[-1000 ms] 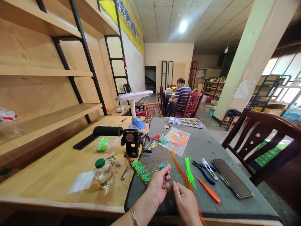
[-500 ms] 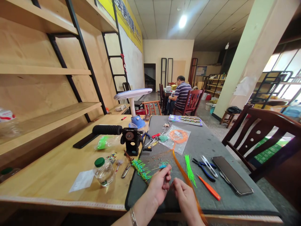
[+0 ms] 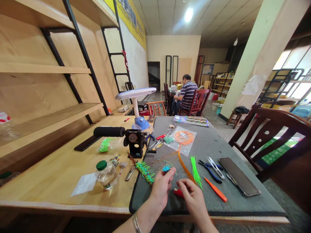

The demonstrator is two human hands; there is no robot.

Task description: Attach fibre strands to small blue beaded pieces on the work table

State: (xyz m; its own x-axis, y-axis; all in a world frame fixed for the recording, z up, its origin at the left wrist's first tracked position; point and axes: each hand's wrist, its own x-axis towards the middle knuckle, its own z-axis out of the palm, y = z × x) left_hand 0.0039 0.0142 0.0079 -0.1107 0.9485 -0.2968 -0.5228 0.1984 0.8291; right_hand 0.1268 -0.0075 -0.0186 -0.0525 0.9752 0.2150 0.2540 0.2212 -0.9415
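Teal bead cluster (image 3: 166,168) at lower centre of the frame, just past the left hand (image 3: 161,189), over the gray work mat (image 3: 213,139). Long axis of the cluster too small to read. Left hand closed to a pinch, thumb and forefinger raised together, with a metal bangle (image 3: 136,227) on the wrist; whether the beads lie in the pinch, cannot tell. Right hand (image 3: 193,197) curled, fingers (image 3: 181,183) drawn in toward the left hand; anything held too fine to make out. Small red piece (image 3: 178,193) on the mat, just beside the right hand, touching neither hand as far as visible.

Orange fibre strand (image 3: 186,168) running from near the clear bag with an orange coil (image 3: 182,139) toward lower right, ending near the right hand. Lime-green fibre tuft (image 3: 195,171) just right of it, pointing down and right. Row of teal-green tied strands (image 3: 145,172) left of the left hand, long axis upper left to lower right.

Blue-handled pliers (image 3: 210,171), thread snips (image 3: 215,167) and an orange-handled tool (image 3: 215,193) at right of the mat, likely laid there for easy reach. Benchtop vise (image 3: 133,142) with black foam grip (image 3: 109,131) on the wooden table (image 3: 60,168), upper left of the hands.
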